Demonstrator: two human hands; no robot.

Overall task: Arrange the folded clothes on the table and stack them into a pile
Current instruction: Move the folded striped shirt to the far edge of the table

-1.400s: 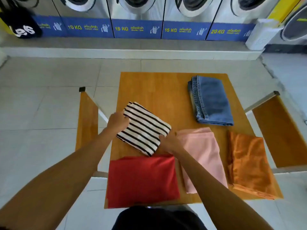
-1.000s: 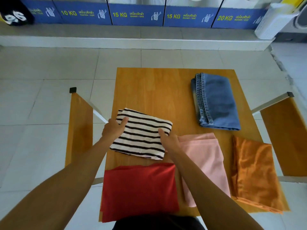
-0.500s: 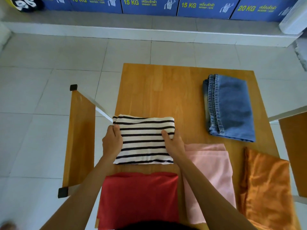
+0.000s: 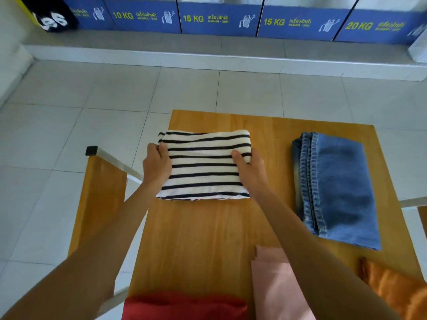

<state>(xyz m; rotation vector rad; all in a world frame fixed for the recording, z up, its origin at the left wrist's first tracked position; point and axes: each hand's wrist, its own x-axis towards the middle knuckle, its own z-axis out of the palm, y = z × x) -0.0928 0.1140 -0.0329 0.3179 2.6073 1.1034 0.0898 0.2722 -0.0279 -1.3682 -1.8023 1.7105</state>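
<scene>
So you've got the folded striped shirt point(image 4: 205, 165) pinched at both ends, left hand point(image 4: 156, 166) on its left edge and right hand point(image 4: 250, 168) on its right, far-left on the wooden table point(image 4: 208, 239). Folded jeans point(image 4: 335, 188) sit well apart on the right; the red point(image 4: 184, 306), pink point(image 4: 275, 285) and orange point(image 4: 397, 287) pieces line the near edge.

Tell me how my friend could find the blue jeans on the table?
Look at the wooden table below the row of blue washer signs. The folded jeans lie near its right edge, right of the striped shirt that both hands grip. They alone are blue denim with stitched seams.
</scene>
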